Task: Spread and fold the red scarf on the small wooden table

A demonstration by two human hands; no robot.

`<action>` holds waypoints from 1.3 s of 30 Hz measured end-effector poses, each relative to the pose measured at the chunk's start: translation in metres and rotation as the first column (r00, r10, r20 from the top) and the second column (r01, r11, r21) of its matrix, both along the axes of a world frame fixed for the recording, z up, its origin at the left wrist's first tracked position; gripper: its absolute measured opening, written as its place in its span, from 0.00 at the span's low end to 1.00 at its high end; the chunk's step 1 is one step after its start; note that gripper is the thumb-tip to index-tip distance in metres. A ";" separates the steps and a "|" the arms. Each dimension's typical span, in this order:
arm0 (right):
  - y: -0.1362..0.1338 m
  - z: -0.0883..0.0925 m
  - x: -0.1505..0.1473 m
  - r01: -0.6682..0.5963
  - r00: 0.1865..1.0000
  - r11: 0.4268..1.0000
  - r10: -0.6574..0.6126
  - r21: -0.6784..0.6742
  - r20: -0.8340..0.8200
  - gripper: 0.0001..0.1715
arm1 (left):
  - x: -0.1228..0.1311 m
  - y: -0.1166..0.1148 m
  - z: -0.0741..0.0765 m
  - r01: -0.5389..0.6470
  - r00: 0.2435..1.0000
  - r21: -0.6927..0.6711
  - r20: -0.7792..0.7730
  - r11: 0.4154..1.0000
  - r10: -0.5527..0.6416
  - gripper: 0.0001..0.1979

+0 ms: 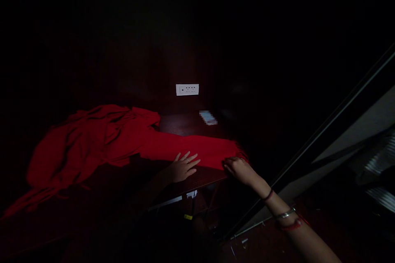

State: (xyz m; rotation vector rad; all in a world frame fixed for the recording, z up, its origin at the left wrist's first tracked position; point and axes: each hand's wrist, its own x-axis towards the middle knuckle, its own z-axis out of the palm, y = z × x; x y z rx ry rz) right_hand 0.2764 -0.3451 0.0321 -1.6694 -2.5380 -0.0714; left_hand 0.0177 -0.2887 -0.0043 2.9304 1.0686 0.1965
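A: Cloth?
B: We've got the red cloth (123,135) on the dark table (175,125), bunched at left, flattened strip running right to a fringed end.
A: Hands?
B: We see the left hand (182,169) spread wide, fingers on the strip's near edge. The right hand (242,169) is curled at the fringed end; gripping or not, we can't tell.
A: Else?
B: White wall socket (187,89) behind, blurred-out light item (208,117) on the table.

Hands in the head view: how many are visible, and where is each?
2: the left hand, fingers spread over the red cloth's near edge, and the right hand, at the cloth's fringed end. Deep shadow could hide others.
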 end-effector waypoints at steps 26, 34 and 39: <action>0.029 -0.010 -0.038 0.077 0.992 0.997 -0.075 0.010 -0.103 0.25 | 0.033 0.032 0.008 -0.262 0.965 -0.059 -0.028 0.963 0.261 0.24; 0.012 -0.036 -0.012 0.112 0.994 0.991 -0.110 -0.071 0.027 0.28 | 0.033 0.038 0.003 -0.332 0.942 -0.194 -0.111 0.923 0.315 0.30; 0.007 -0.026 0.002 0.257 0.961 0.952 -0.235 -0.168 0.144 0.35 | 0.035 0.037 0.005 -0.333 0.941 -0.210 -0.132 0.919 0.311 0.34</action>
